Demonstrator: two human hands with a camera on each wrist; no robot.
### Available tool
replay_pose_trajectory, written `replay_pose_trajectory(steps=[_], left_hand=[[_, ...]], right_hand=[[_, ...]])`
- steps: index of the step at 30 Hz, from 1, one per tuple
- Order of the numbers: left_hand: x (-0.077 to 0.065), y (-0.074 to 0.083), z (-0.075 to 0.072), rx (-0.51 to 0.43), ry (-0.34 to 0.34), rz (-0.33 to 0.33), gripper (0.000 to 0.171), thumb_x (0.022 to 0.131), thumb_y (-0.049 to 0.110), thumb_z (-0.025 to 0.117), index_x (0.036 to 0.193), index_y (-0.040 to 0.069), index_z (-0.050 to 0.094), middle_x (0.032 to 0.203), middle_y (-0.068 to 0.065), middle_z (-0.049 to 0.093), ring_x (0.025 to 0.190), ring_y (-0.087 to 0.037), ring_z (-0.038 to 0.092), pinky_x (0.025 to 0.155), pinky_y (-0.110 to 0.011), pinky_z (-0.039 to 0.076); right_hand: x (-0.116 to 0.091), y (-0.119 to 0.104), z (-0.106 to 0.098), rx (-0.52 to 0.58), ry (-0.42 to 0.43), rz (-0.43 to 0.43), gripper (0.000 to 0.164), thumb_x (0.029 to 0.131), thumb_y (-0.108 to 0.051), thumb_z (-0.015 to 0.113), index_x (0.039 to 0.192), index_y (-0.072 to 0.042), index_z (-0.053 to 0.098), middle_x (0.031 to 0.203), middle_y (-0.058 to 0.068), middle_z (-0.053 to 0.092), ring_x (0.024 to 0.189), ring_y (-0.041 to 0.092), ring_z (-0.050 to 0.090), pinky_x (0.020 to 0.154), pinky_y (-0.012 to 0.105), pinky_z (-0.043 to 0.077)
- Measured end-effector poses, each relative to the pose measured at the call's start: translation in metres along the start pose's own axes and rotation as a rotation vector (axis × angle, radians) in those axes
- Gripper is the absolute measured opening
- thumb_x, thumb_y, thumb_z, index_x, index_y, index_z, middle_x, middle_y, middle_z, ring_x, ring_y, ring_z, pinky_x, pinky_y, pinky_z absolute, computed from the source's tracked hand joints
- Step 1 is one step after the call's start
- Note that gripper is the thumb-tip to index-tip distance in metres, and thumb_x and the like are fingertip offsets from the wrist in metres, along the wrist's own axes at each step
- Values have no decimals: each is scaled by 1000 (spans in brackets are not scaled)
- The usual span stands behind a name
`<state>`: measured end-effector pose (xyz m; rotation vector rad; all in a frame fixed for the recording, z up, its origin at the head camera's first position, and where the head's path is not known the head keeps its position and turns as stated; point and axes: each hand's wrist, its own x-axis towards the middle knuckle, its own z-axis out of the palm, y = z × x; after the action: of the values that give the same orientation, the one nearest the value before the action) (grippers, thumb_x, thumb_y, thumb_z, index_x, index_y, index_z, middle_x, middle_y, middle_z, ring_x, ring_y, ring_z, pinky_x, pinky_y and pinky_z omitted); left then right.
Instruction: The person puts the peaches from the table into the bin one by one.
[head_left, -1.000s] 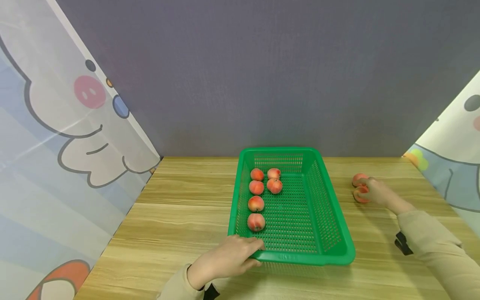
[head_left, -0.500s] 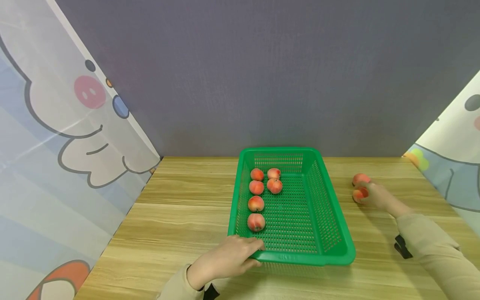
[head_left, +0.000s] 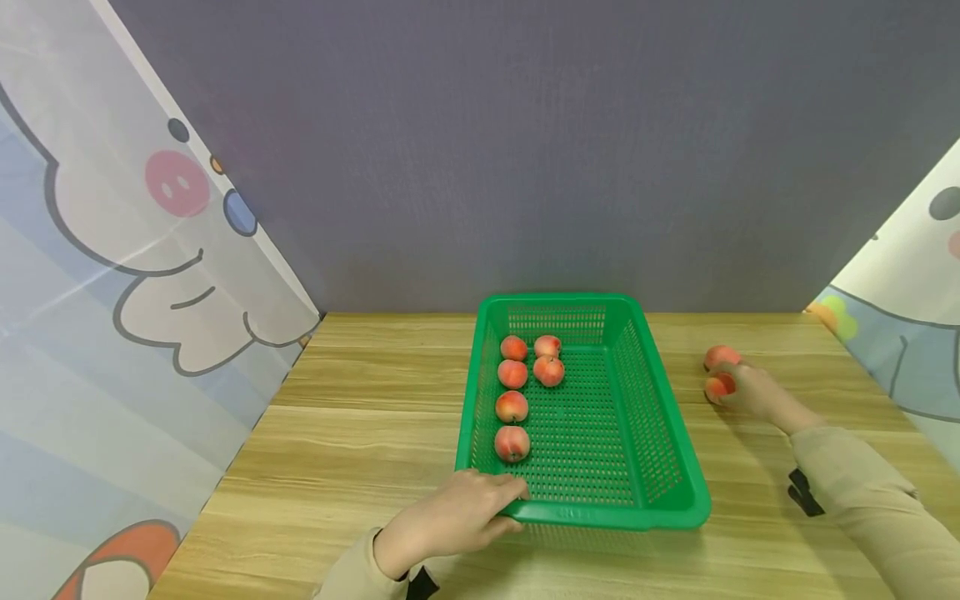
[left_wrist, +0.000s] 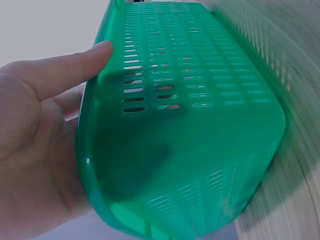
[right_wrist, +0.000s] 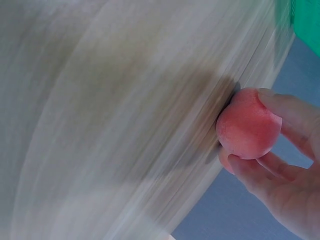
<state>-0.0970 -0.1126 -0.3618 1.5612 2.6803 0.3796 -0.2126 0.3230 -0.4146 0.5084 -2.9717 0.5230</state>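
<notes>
My left hand (head_left: 459, 514) grips the near left rim of a green plastic basket (head_left: 615, 516). In the left wrist view, its thumb (left_wrist: 82, 67) lies over the rim. On the right side of the table, my right hand (head_left: 759, 398) pinches a reddish peach (right_wrist: 248, 127) between thumb and fingers. That peach seems to touch the wood or be barely above it. A second peach (head_left: 722, 357) lies just behind it and is mostly hidden in the right wrist view. Inside the basket, several peaches, such as this front peach (head_left: 512, 444), form a left column and a short second column.
The wooden table (head_left: 360, 433) carries the basket and ends at a dark grey wall (head_left: 480, 158) behind. Cartoon-printed sheets, including the left sheet (head_left: 112, 333), stand along both sides. The basket's raised right wall (head_left: 656, 408) lies between its inside and the right hand.
My right hand has shifted slightly toward me and its fingers have closed on the nearer peach. The left hand and the basket have stayed in place.
</notes>
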Motion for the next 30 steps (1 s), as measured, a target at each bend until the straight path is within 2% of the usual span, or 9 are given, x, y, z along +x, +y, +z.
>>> replay_pose_trajectory(steps=[6,12,17,24,30], left_hand=[[1,0,-1,-9,-19,-9,22,80,27,64,95,15,54,83,10,57,62,5,44,58,-13,37],[1,0,-1,-12,-15,-2,22,80,27,64,95,15,54,85,9,58,62,5,44,57,-13,37],[1,-1,0,-11,-4,9,22,80,26,64,95,14,54,87,8,60,62,6,44,57,-12,38],[1,-2,1,1,8,9,23,80,27,65,95,14,54,86,8,60,62,6,44,58,-13,38],[1,-1,-1,-10,-9,-1,22,80,27,64,95,14,54,86,9,60,61,6,43,58,-13,38]], right_hand=[[0,-1,-1,-3,-5,-7,34,69,-8,71,94,10,57,90,33,55,84,52,50,70,55,40],[1,-6,-4,8,-7,10,35,74,-13,69,98,10,57,92,33,56,85,50,51,71,54,41],[2,-7,-8,15,-47,29,40,75,-16,68,103,9,54,97,35,54,87,52,50,72,55,40],[4,-10,-15,16,-54,14,45,71,-19,72,101,9,54,94,34,55,85,51,51,70,54,41],[6,-13,-20,47,-32,-13,47,69,-15,72,105,8,53,99,29,56,92,49,50,76,54,39]])
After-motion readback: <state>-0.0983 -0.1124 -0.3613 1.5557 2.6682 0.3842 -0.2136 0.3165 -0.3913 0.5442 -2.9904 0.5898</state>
